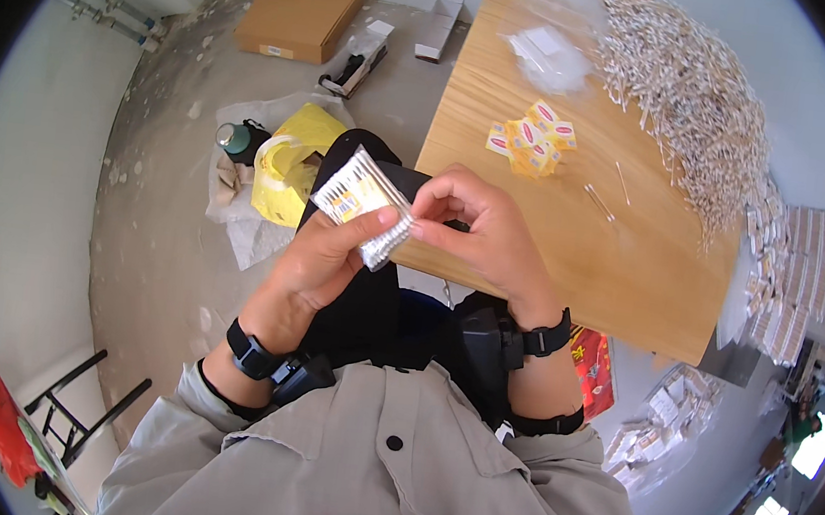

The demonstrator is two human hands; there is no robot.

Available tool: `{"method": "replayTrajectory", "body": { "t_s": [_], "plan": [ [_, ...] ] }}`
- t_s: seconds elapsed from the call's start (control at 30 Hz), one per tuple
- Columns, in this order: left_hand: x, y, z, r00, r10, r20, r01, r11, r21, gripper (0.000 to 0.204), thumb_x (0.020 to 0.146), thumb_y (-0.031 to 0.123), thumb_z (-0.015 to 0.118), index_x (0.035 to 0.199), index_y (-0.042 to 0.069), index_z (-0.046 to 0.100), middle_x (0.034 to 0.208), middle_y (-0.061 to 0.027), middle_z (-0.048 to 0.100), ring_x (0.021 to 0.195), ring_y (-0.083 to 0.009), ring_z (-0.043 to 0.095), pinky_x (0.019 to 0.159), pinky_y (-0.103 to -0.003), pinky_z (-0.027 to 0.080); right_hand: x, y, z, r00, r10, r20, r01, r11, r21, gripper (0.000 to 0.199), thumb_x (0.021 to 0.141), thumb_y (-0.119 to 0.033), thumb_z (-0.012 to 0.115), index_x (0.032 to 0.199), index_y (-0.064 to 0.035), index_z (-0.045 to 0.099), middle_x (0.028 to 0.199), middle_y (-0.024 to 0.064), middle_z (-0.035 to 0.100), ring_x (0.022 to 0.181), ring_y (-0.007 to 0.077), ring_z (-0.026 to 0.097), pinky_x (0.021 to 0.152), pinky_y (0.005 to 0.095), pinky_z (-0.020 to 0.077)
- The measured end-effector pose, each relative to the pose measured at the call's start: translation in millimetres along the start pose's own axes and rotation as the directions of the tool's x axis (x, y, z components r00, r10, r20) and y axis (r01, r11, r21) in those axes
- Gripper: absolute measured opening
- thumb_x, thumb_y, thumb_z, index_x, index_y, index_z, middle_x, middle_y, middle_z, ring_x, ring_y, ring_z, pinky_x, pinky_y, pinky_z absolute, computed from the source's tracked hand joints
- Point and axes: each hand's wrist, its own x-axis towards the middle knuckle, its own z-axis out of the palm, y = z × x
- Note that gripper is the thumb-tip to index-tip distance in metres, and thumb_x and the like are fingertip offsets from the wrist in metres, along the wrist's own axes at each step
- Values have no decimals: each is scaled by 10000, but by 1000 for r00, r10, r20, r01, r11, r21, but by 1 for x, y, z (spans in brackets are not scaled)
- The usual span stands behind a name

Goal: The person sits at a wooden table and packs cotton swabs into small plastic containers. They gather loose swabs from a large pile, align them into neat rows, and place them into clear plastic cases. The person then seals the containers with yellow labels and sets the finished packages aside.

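A clear plastic packet of cotton swabs with a yellow and white label inside is held tilted above my lap, near the table's left edge. My left hand is closed round its lower part, with the thumb pressed on the front. At the packet's right edge, my right hand is closed in a pinch of thumb and fingertips on the plastic. On the wooden table lie a small heap of yellow and white label cards and a few loose cotton swabs.
A large pile of cotton swabs covers the table's far right, beside clear plastic bags. Packed stacks stand past its right edge. On the floor are a cardboard box, a yellow bag, a green bottle and a black-framed stool.
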Motion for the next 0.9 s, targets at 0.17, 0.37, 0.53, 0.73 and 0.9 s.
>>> {"method": "replayTrajectory", "body": {
  "t_s": [0.17, 0.37, 0.53, 0.73, 0.9],
  "plan": [
    [2, -8, 24, 994, -85, 69, 81, 995, 52, 279, 891, 114, 708, 1143, 42, 613, 1072, -49, 673, 973, -147, 650, 853, -304, 518, -33, -1, -6, 984, -74, -160, 72, 997, -15, 149, 819, -15, 724, 926, -24, 621, 897, 13, 581, 813, 101, 607, 765, 259, 502],
    [1, -21, 38, 992, -70, 105, 71, 997, -8, 284, 902, 142, 699, 1152, 46, 606, 1071, -50, 670, 986, -148, 646, 875, -306, 509, -52, 2, -3, 928, -210, -306, 188, 977, -100, 136, 816, -10, 719, 912, -22, 624, 898, 38, 585, 803, 118, 598, 754, 259, 499],
    [5, -23, 47, 995, -59, 81, 62, 997, -34, 289, 917, 143, 679, 1174, 40, 595, 1095, -62, 667, 1009, -154, 643, 890, -312, 506, -57, 5, 0, 820, -383, -425, 272, 915, -298, 129, 801, 3, 719, 899, -23, 638, 891, 61, 576, 788, 156, 588, 727, 268, 491],
    [21, -23, 61, 995, 101, -20, -102, 994, -29, 265, 919, 136, 674, 1144, 12, 607, 1062, -74, 679, 978, -162, 659, 852, -322, 530, -58, -6, 30, 662, -360, -657, 112, 915, -388, 139, 784, -42, 754, 885, -37, 658, 924, 74, 560, 834, 169, 566, 741, 281, 479],
    [29, -32, 69, 987, 161, -25, -161, 987, 24, 209, 936, 162, 653, 1098, 34, 619, 1012, -56, 679, 917, -152, 658, 801, -312, 537, -54, 14, 32, 769, -240, -592, 84, 957, -278, 167, 802, -77, 764, 921, -52, 649, 993, 61, 533, 905, 157, 553, 785, 285, 471]
  ]
}}
